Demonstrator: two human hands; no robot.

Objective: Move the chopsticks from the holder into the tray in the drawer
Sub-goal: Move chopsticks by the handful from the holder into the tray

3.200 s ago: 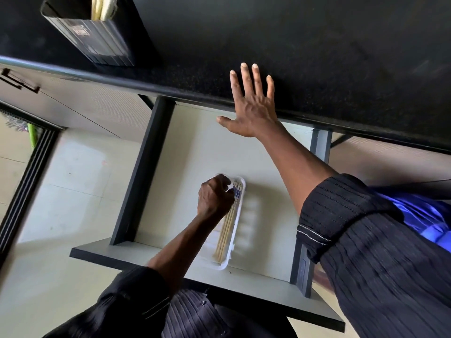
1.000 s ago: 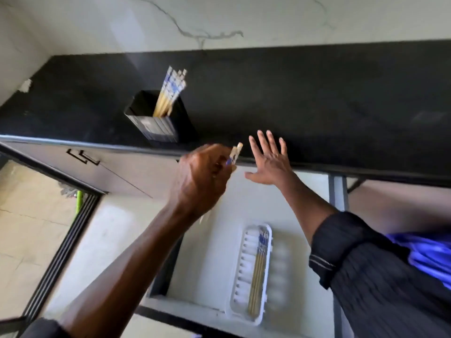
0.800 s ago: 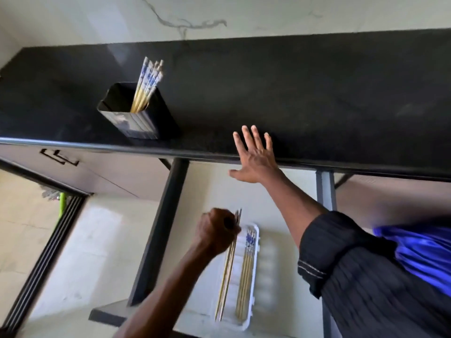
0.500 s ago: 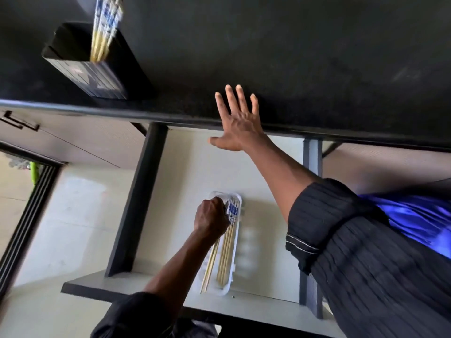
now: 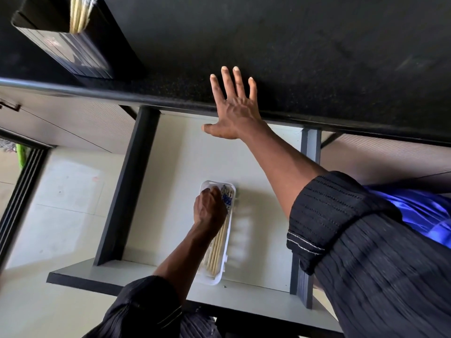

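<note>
A white tray lies lengthwise in the open drawer. Several wooden chopsticks with blue-patterned tops lie in it. My left hand is down in the tray at its far end, fingers curled over the chopsticks' patterned tops, and it hides part of them. My right hand rests flat with fingers spread on the front edge of the black countertop, holding nothing. The black holder stands on the counter at the upper left with more chopsticks upright in it.
The drawer has dark side rails and a pale front panel close to my body. A closed cabinet front with a dark handle is at the left. Pale floor tiles show below it.
My left hand carried a pair of chopsticks from up by the holder down into the tray, and the pair now lies alongside the others. My right hand stayed on the counter edge.
</note>
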